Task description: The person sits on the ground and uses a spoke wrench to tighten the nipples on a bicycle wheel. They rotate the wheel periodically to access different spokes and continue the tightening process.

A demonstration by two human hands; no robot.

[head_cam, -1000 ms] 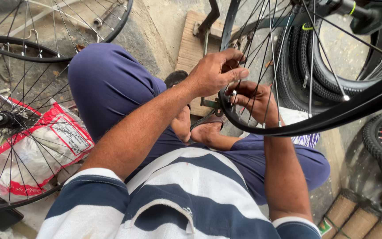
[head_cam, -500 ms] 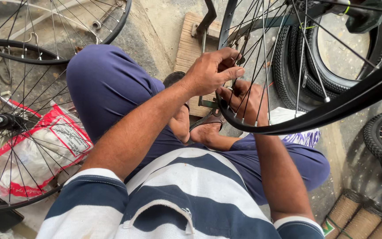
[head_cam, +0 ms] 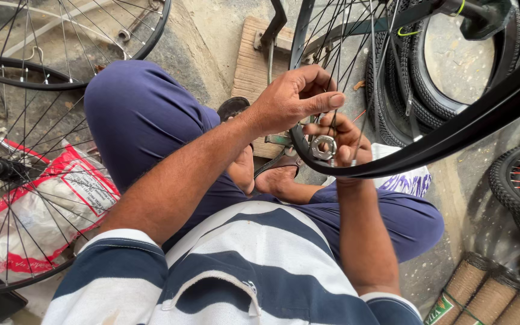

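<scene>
A black bicycle wheel rim (head_cam: 452,138) with thin spokes stands in front of me, set in a stand. My left hand (head_cam: 296,96) pinches a spoke (head_cam: 332,72) just above the rim's lower edge. My right hand (head_cam: 341,141) sits under it at the rim and holds a small round metal spoke wrench (head_cam: 323,146) against the rim. I sit with knees bent in blue trousers, my sandalled feet below the hands.
A wooden block (head_cam: 257,66) lies on the concrete floor behind my hands. Another spoked wheel (head_cam: 25,120) lies at the left over a red and white plastic bag (head_cam: 61,210). Black tyres (head_cam: 404,72) lean at the right; several rolled brown bundles (head_cam: 489,295) stand at bottom right.
The rim has swung and now sits lower across the right of the view. My right hand turned, so the round metal wrench now shows. My left hand stays on the spoke.
</scene>
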